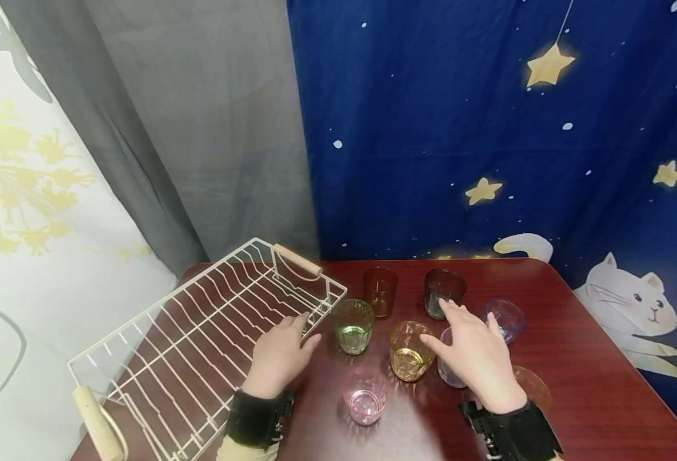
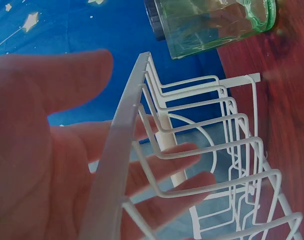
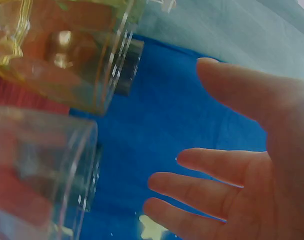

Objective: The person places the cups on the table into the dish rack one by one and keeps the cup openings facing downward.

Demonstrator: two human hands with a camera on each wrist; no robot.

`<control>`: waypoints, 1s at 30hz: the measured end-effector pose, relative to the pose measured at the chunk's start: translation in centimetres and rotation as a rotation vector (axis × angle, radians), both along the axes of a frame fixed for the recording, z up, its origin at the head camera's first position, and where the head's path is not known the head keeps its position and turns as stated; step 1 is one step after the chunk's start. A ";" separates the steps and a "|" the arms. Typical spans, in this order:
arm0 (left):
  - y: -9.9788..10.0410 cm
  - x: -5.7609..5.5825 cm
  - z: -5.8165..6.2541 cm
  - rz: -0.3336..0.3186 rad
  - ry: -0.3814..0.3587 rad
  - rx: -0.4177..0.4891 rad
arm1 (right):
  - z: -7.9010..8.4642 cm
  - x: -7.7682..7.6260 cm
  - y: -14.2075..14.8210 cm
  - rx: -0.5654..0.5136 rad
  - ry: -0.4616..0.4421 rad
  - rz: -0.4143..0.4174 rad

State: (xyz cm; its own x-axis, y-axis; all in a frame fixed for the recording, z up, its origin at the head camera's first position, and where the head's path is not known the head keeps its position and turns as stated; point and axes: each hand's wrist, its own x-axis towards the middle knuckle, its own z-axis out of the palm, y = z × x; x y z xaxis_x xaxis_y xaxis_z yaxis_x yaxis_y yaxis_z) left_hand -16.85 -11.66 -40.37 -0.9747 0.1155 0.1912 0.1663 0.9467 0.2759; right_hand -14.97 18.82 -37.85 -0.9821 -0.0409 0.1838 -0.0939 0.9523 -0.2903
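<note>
My left hand [image 1: 278,355] is at the right long side of a white wire dish rack [image 1: 162,302]. In the left wrist view, its loosely extended fingers [image 2: 164,165] pass behind the rack's top rail, with the thumb on the near side. My right hand [image 1: 477,355] hovers palm down, fingers spread, over a clear glass [image 1: 449,371] that it partly covers. Nearest its thumb is a yellow glass [image 1: 410,351]; a dark grey glass [image 1: 443,291] stands beyond its fingertips, and a bluish-purple glass [image 1: 508,317] is to its right. Nothing is held in the right hand.
A green glass [image 1: 354,325] stands beside the rack, with a brown glass [image 1: 380,291] behind it and a pink glass [image 1: 366,396] in front. An amber-tinted glass piece [image 1: 537,387] is partly behind the right wrist. Curtains hang behind the red-brown table [image 1: 603,397].
</note>
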 end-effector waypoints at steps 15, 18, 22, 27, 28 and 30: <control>0.3 0.6 -0.4 0.108 -0.106 0.068 | 0.6 2.6 4.7 -0.050 -0.128 -0.096; 0.4 0.6 -0.6 0.111 -0.112 0.068 | 0.3 2.9 6.0 -0.057 -0.208 -0.123; 0.5 0.7 -0.8 0.115 -0.100 0.069 | 0.0 3.2 7.3 -0.057 -0.312 -0.149; 0.5 0.8 -1.0 0.115 -0.079 0.066 | -0.9 3.5 8.1 -0.038 -0.421 -0.152; 0.6 0.8 -1.0 0.115 -0.076 0.065 | -1.1 3.6 8.1 -0.034 -0.435 -0.149; 0.6 0.9 -1.1 0.116 -0.076 0.067 | -1.6 3.7 8.2 -0.024 -0.435 -0.141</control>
